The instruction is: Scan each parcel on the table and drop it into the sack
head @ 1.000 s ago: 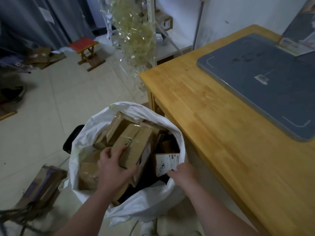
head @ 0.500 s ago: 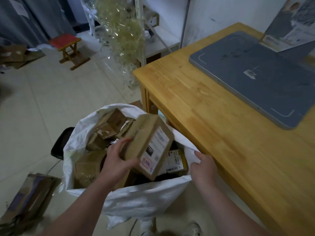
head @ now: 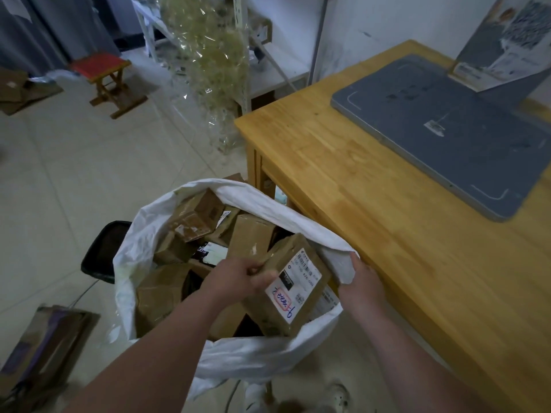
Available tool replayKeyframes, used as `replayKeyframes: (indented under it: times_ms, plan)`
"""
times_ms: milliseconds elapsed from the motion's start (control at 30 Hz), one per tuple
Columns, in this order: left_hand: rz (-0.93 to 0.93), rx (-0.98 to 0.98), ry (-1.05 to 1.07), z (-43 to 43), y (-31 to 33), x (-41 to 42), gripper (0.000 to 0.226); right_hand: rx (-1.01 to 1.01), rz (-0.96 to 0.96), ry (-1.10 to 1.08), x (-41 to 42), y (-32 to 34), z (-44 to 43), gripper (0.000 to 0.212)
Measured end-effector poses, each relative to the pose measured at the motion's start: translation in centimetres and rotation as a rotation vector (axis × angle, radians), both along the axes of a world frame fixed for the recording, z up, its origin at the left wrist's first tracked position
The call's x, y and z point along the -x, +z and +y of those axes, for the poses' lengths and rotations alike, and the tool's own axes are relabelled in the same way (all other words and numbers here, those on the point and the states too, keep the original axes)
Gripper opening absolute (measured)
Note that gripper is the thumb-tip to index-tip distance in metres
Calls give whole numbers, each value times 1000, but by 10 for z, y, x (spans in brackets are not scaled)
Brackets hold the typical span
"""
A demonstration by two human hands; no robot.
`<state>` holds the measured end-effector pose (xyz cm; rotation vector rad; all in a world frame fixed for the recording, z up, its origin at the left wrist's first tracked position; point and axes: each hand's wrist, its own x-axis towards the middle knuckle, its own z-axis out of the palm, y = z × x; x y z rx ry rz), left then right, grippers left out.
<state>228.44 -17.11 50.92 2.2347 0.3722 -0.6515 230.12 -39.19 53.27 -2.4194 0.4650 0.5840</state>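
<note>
A person's left hand [head: 238, 281] grips one labelled parcel [head: 293, 293] over the mouth of the single white sack [head: 268, 356], where at least five other boxes [head: 196, 216] lie; the right hand [head: 362, 283] pinches the sack's rim just beside the bench [head: 372, 204] edge, open tiled floor [head: 74, 180] to the left

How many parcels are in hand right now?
1: a brown labelled parcel, gripped by the left hand in the mouth of the white sack. The right hand only holds the sack's rim.
</note>
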Motion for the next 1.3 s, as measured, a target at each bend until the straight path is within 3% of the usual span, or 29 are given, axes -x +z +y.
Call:
replayKeyframes:
  times_ms: [67,133,167,233,300,433,500,600,667,767,833,933,1033,1167,1300]
  plan:
    - [-180,-3,331,21,-2,13,35,33,-20,-18,-2,-1,5,69]
    - [-322,-276,583,56,-20,33,22,57,-35,-33,-2,-4,10,67]
    - [-275,-343,721,74,-35,44,20,62,-51,-38,-2,-6,13,66]
    - [-8,-312,959,101,-59,65,42,72,-80,-42,-3,-10,18,64]
    - [193,-242,998,115,-86,85,55,93,-97,-42,-7,-15,23,59]
    - [158,59,1209,119,-117,109,83,47,-231,-111,-14,-28,28,37]
    - [195,21,1323,115,-121,110,76,-22,-282,-202,-17,-32,30,32]
    - [87,-268,1174,109,-104,103,32,-52,-225,-192,-21,-28,32,17]
    - [-92,-352,1054,106,-76,91,25,15,-183,-80,-22,-23,37,7]
    - [-337,-394,1032,102,-27,73,14,10,-242,-61,-26,-3,41,13]
    - [-449,-401,1139,97,-2,73,11,43,-372,-104,-28,13,37,28]
    - [-259,-436,1127,103,2,94,20,79,-407,-62,-23,22,27,36]
    - [83,-455,813,120,-7,110,17,141,-101,163,-17,14,27,33]
    - [-5,-452,921,123,-2,98,20,235,-24,233,-30,8,20,27]
    - [11,-220,992,110,-11,88,32,273,-60,278,-43,-5,17,36]
